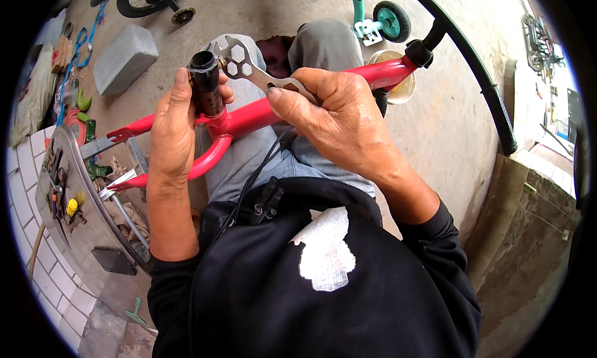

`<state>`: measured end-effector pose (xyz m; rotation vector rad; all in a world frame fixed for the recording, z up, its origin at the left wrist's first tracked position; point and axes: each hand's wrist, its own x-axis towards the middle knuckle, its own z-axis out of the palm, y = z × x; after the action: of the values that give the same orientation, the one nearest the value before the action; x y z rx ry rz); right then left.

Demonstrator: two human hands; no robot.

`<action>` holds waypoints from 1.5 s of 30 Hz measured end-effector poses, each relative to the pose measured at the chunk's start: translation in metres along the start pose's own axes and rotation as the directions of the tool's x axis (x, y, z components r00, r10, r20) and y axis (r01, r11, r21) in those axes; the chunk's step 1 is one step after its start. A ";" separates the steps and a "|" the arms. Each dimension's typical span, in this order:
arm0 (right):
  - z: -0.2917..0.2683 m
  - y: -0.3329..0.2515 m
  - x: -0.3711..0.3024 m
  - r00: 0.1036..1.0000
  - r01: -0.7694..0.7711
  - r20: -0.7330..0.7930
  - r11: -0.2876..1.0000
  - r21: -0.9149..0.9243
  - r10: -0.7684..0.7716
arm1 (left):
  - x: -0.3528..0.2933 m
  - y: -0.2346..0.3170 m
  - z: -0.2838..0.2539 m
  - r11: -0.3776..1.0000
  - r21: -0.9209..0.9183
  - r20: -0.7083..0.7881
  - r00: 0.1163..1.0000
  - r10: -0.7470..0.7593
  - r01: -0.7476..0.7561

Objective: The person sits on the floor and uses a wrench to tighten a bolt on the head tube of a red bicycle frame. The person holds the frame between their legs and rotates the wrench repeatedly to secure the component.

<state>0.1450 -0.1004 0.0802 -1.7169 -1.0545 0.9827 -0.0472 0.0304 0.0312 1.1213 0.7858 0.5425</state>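
Observation:
A red child's bicycle frame [252, 117] lies across my lap, its fork and tyreless rear end pointing to opposite sides. My left hand [172, 131] is closed around the black seat tube collar [206, 84], thumb on the near side and fingertips showing on the far side. Between the thumb and fingers of my right hand [342, 119] is a flat metal multi-hole wrench [254, 74] with hexagonal cut-outs. Its head reaches the side of the collar, by a small brass-coloured bolt [221, 62]. Whether the wrench sits on the bolt is hard to make out.
A round metal table [118, 296] with tools and a dark phone-like slab [114, 260] stands at left. Beyond it lies a grey concrete block [126, 58]. A teal training wheel [390, 21] and a black handlebar [476, 53] are at upper right; a pale bucket [407, 91] stands behind the frame.

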 end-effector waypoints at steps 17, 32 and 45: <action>-0.025 -0.022 0.008 0.995 0.049 0.095 0.986 -0.157 -0.034 | 0.000 0.002 0.000 1.000 0.010 -0.016 1.000 -0.018 0.018; -0.040 -0.049 0.044 0.958 0.229 0.250 0.906 -0.355 -0.144 | -0.001 0.004 0.001 0.997 0.081 -0.032 0.999 -0.016 0.019; -0.034 -0.077 0.057 0.863 0.437 0.463 0.762 -0.478 -0.204 | 0.001 0.005 -0.001 0.995 0.098 -0.034 0.999 -0.012 0.016</action>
<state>0.1758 -0.0364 0.1530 -1.7277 -2.0109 0.8343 -0.0472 0.0332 0.0355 1.1992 0.8563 0.5164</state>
